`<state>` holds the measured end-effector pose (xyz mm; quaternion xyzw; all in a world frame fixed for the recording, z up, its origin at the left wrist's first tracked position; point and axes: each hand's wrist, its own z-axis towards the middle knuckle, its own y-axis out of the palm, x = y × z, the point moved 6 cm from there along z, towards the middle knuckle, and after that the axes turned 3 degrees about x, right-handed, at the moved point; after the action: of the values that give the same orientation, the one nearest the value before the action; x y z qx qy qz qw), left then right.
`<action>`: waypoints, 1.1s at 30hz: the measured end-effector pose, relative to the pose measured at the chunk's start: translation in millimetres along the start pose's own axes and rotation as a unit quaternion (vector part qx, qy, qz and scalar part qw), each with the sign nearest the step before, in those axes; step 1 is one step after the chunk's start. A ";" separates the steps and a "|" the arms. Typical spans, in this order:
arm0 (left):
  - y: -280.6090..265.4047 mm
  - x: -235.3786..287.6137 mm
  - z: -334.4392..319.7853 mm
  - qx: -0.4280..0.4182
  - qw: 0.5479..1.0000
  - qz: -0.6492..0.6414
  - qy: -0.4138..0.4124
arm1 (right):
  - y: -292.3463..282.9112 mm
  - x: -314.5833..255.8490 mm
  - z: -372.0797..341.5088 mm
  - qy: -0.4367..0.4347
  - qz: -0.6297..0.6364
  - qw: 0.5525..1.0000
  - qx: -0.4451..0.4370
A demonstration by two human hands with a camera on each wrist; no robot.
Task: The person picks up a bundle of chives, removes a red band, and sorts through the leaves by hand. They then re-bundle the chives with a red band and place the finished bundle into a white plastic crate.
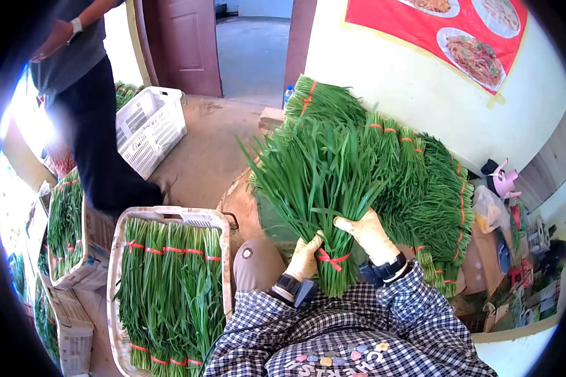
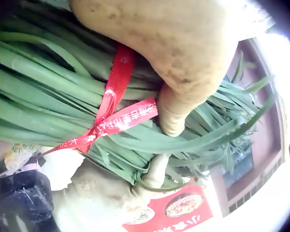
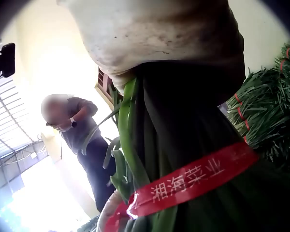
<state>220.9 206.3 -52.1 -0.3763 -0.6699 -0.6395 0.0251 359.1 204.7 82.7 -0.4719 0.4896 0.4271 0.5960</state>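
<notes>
A thick bunch of green garlic chives (image 1: 321,188) stands upright before my lap, its leaves fanning away from me. Printed red tape (image 1: 332,259) circles it near the cut ends, with a loose tail sticking out. My gloved left hand (image 1: 305,256) grips the bunch from the left, just above the tape. From the right, my gloved right hand (image 1: 369,237) holds it slightly higher, thumb across the front and fingers hidden behind. In the left wrist view the tape (image 2: 111,118) crosses the stems below the left thumb. Dirt marks both pale gloves.
A white crate (image 1: 226,276) of tied chive bunches stands at my left. More tied bunches (image 1: 409,169) are piled ahead and to the right. Another white crate (image 1: 151,132) sits near the doorway, beside a standing person (image 1: 100,125). Bags and clutter (image 1: 490,213) lie far right.
</notes>
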 end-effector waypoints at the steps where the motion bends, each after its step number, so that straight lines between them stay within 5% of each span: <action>1: 2.6 2.8 -1.5 0.002 1.000 -0.002 -0.001 | 0.4 -4.4 -2.0 0.007 0.007 1.000 0.004; 7: 20.2 10.4 -1.9 -0.038 0.999 0.024 0.010 | 4.6 9.9 -1.5 -0.046 0.010 0.998 0.043; 8: 30.9 20.9 -4.9 -0.057 0.990 0.097 0.082 | 7.7 9.0 -1.9 -0.046 0.033 0.996 0.066; 9: 39.2 28.1 -8.9 -0.075 0.971 0.168 0.153 | 13.1 -4.1 -7.3 -0.029 -0.101 0.994 0.039; 10: 33.2 20.6 -5.8 -0.060 0.970 0.176 0.159 | 17.9 7.3 -5.7 -0.025 -0.043 0.998 0.025; 13: 33.3 27.9 -7.7 -0.028 0.973 0.206 0.096 | 30.1 -16.8 -9.2 0.017 0.012 0.999 -0.025; 17: 27.5 20.7 -4.8 -0.026 0.989 0.118 0.082 | 2.8 -17.9 4.2 -0.086 -0.133 0.987 0.014; 19: 18.4 11.9 -1.7 -0.019 0.995 0.081 0.047 | 2.5 -5.4 10.3 0.066 -0.007 0.997 -0.032; 24: 23.7 13.1 -14.2 0.090 0.994 -0.012 -0.054 | -22.5 16.0 12.8 0.059 0.115 0.992 0.009; 33: 68.3 12.1 7.4 -0.057 0.994 0.016 -0.088 | -78.1 -17.3 -44.3 0.025 0.123 0.978 0.170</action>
<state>252.1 211.6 10.0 -0.4430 -0.6256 -0.6406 -0.0455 424.3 145.6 107.6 -0.3107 0.6237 0.3958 0.5982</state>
